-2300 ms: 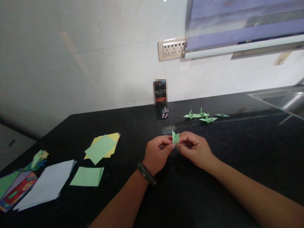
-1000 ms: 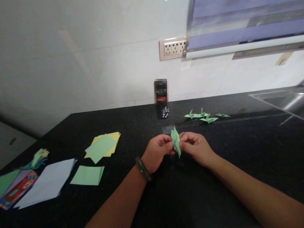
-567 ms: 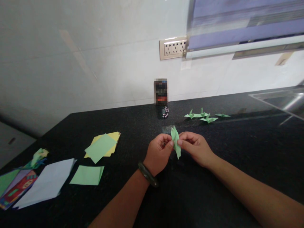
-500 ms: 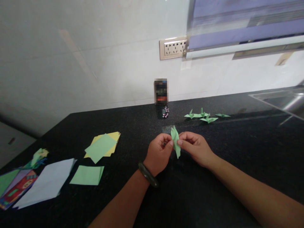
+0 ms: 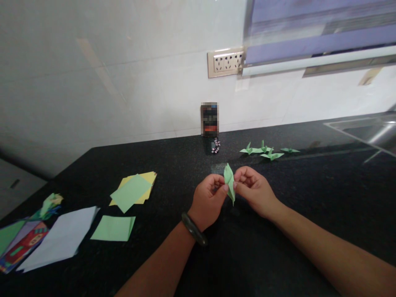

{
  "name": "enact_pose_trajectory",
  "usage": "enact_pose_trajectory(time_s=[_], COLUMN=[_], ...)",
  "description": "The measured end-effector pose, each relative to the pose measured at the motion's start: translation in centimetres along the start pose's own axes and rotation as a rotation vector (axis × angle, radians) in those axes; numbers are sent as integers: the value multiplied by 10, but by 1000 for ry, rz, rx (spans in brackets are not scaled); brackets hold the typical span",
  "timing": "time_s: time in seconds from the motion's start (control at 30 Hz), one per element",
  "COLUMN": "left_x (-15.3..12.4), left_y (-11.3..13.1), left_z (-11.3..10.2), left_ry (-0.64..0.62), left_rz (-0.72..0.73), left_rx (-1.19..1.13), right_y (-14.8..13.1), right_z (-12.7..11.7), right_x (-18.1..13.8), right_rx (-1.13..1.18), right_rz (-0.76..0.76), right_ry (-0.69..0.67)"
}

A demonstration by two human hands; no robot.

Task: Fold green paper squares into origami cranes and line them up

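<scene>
A narrow, pointed piece of folded green paper stands upright between my hands over the black counter. My left hand pinches it at its left side, thumb in front; a dark bangle circles that wrist. From the right, my right hand holds the edge of the same paper between thumb and curled fingers. Beyond my right hand lie several green paper cranes in a small group.
To the left lie yellow and green paper squares, a folded green sheet, a white paper stack and a colourful packet. A phone-like object leans against the wall behind a beaded band. A sink edge is far right.
The folded paper has turned slightly in my fingers, showing a different face. My right hand's fingers have shifted up a little along its edge. The items on the counter have stayed put.
</scene>
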State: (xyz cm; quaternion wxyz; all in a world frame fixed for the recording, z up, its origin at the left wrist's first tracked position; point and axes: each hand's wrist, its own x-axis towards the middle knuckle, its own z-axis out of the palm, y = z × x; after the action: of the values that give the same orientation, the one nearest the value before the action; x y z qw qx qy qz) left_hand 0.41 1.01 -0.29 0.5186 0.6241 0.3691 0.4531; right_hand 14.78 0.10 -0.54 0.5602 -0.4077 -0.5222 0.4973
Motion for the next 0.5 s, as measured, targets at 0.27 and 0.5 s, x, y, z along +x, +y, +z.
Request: enact_pose_trajectory(time_s=[0.27, 0.5], left_x=[3, 4], left_y=[6, 5], left_z=[0, -3], left_ry=[7, -61], left_rz=[-82, -151], left_rx=[-160, -273], right_y=[0, 4], right_z=[2, 0], right_x=[-1, -1], right_rx=[-23, 150], right_rz=[-12, 28], right_ry=[-10, -67])
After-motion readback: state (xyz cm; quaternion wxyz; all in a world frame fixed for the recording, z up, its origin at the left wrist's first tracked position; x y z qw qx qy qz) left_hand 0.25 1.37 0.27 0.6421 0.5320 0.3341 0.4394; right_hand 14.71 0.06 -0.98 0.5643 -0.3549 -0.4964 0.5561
